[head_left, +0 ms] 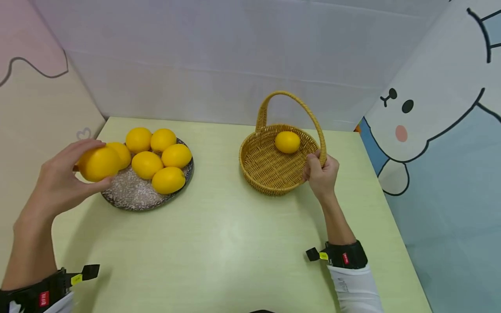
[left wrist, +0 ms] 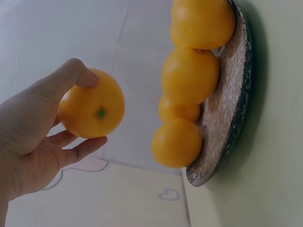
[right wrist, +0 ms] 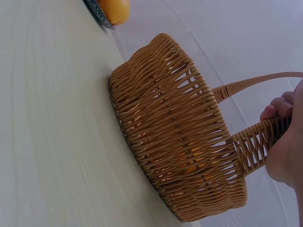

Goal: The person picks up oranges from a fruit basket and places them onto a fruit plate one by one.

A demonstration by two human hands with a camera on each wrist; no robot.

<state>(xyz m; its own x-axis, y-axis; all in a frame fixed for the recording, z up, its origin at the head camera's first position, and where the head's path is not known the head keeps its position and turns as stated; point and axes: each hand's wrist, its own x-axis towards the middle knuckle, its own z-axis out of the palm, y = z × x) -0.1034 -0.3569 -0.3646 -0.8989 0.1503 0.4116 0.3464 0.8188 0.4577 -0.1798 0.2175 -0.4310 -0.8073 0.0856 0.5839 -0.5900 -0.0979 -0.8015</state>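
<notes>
My left hand [head_left: 56, 180] holds an orange [head_left: 99, 164] between thumb and fingers, raised over the left side of a speckled plate [head_left: 131, 191]. In the left wrist view, the green stem end of this held orange [left wrist: 97, 111] faces the camera, and air shows between it and the fruit on the plate. Several more oranges [head_left: 146, 165] sit bunched toward the plate's back and right. My right hand [head_left: 322, 176] grips the handle [head_left: 322, 134] of a woven wicker basket [head_left: 270, 180] near its lower right end. One orange [head_left: 287, 142] lies inside, toward the back.
Both plate and basket stand on a pale table [head_left: 219, 243], the plate at back left, the basket at back right. A white cloth wall [head_left: 219, 65] rises behind the table's far edge. Printed panels [head_left: 442, 174] flank the sides.
</notes>
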